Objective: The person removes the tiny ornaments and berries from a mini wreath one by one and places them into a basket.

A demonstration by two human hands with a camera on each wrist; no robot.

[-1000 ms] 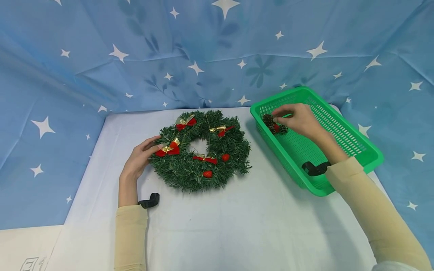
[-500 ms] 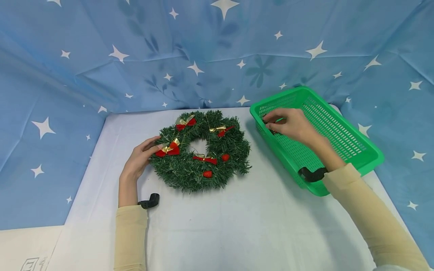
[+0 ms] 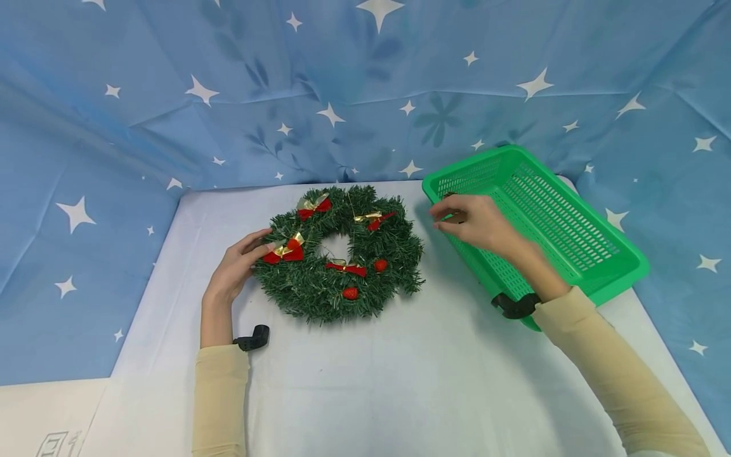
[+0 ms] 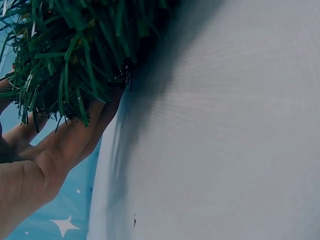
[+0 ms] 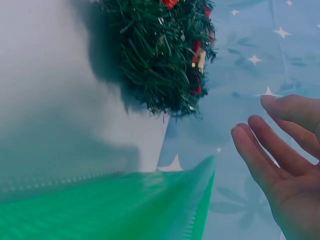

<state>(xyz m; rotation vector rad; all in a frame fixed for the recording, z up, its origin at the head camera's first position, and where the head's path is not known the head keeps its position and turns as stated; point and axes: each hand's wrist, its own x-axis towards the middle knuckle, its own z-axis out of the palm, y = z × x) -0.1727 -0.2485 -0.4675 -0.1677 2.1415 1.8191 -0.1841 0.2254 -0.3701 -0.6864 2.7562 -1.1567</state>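
A green Christmas wreath (image 3: 320, 295) lies on the white table, dressed with red-and-gold bows (image 3: 345, 269) and red strawberry-like berries (image 3: 350, 293). My left hand (image 3: 231, 270) grips its left edge, thumb on top beside a bow; the left wrist view shows fingers (image 4: 75, 137) tucked under the greenery. Over the left rim of a green plastic basket (image 3: 594, 214) is my right hand (image 3: 482, 222). In the right wrist view its fingers (image 5: 257, 160) are loosely bent and apart from the thumb, with nothing visible between them. Behind it, a sliver of a pine cone (image 3: 449, 195) shows; other contents are hidden.
A blue star-patterned cloth (image 3: 342, 95) hangs behind the table (image 3: 365, 387) and along both sides. The basket stands at the table's back right, angled, a short gap from the wreath. Each wrist wears a black camera (image 3: 253, 338).
My right hand has drawn leftwards from the pine cones inside the basket to its left rim, toward the wreath. The left hand, wreath and basket have stayed where they were.
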